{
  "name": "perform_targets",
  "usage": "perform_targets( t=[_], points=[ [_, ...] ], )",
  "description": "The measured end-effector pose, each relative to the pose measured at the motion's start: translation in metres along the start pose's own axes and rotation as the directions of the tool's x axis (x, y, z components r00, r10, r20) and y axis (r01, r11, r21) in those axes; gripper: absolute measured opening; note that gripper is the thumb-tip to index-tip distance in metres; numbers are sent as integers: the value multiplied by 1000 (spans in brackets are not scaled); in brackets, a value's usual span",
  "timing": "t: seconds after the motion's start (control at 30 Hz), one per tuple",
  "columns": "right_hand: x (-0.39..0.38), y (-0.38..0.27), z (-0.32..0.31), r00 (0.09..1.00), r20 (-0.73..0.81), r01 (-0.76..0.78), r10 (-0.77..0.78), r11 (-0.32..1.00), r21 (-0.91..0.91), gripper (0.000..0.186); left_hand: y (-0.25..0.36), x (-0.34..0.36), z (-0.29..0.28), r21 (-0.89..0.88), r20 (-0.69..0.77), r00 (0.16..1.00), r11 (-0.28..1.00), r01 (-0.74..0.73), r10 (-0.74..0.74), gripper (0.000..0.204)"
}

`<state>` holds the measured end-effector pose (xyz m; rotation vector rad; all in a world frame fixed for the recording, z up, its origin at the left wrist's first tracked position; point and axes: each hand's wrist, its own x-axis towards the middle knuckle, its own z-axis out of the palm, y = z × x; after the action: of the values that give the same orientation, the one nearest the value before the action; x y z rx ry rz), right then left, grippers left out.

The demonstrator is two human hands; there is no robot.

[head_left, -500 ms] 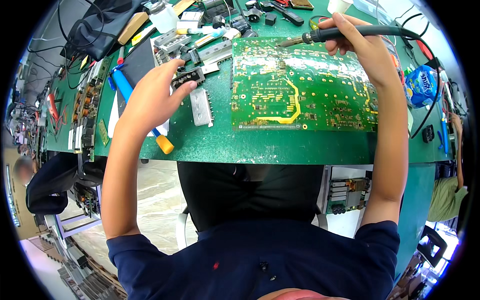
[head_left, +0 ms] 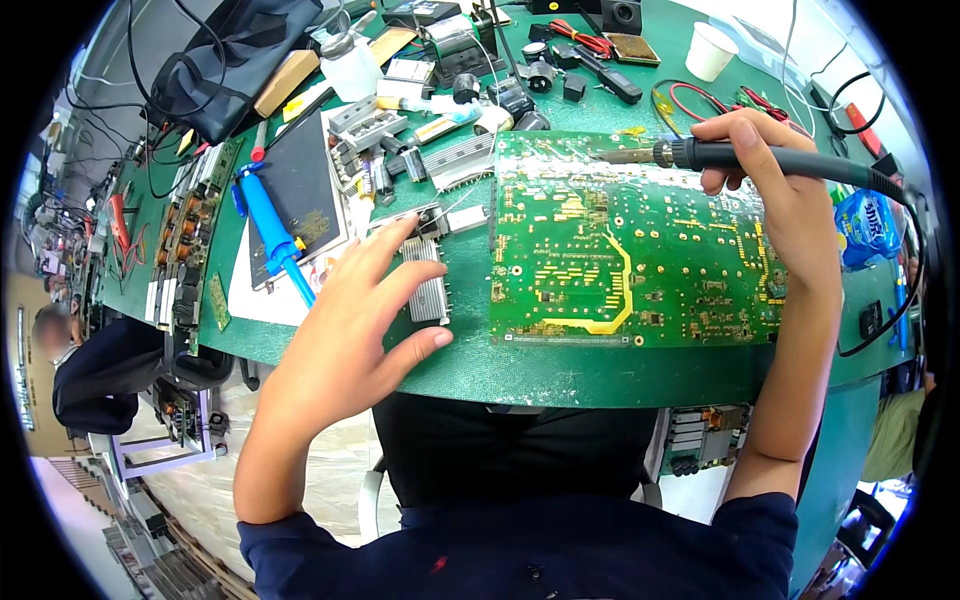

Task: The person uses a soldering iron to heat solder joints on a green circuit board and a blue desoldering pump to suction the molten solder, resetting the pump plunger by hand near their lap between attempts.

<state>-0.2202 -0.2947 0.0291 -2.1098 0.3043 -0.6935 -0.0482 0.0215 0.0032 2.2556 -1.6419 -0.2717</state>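
Note:
My right hand [head_left: 770, 190] grips the dark handle of a soldering iron [head_left: 715, 153], its metal tip reaching over the upper part of a large green circuit board [head_left: 560, 290] with yellow traces. My left hand [head_left: 370, 310] has its fingers spread left of the board, over or beside a small silver finned heatsink [head_left: 429, 295]; whether it touches this, I cannot tell. Farther left, a blue desoldering pump [head_left: 263, 215] lies on a dark pad [head_left: 320, 170], partly behind my left hand.
Loose parts and heatsinks [head_left: 370, 125] crowd the mat's back, near a white cup [head_left: 712, 50]. A board [head_left: 195, 230] stands left, a blue packet [head_left: 868, 228] lies right, with the iron's cord beside it. Co-workers sit at left [head_left: 110, 370] and right [head_left: 900, 430].
My left hand has moved down and rightward, spreading over the heatsink. My right hand with the iron appears lower and further right, as the whole view has shifted, with the bench lower in it.

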Motion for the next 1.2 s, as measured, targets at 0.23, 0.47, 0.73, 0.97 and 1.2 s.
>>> perform_targets(
  t=[0.23, 0.47, 0.73, 0.97, 1.2],
  points=[
    [-1, -1, -3, 999, 25, -25, 25, 1000, -1, 40, -1, -10, 3, -33, -34, 999, 999, 22, -23, 47],
    [1, 3, -5, 1000, 17, -19, 19, 1000, -12, 42, 2, -17, 9, -47, -66, 997, 999, 25, -28, 45],
    [0, 4, -6, 1000, -12, 26, -27, 997, -73, 45, 7, -26, 14, -84, -96, 993, 995, 57, -65, 44],
    [-1, 0, -6, 999, -40, -27, 24, 997, -71, 40, -3, -36, 20, -69, -228, 972, 997, 43, -57, 43],
    [-4, -6, 4, 997, -77, -27, 26, 1000, -15, 39, -9, -44, 18, -181, -503, 864, 980, -88, -15, 34]
  ],
)
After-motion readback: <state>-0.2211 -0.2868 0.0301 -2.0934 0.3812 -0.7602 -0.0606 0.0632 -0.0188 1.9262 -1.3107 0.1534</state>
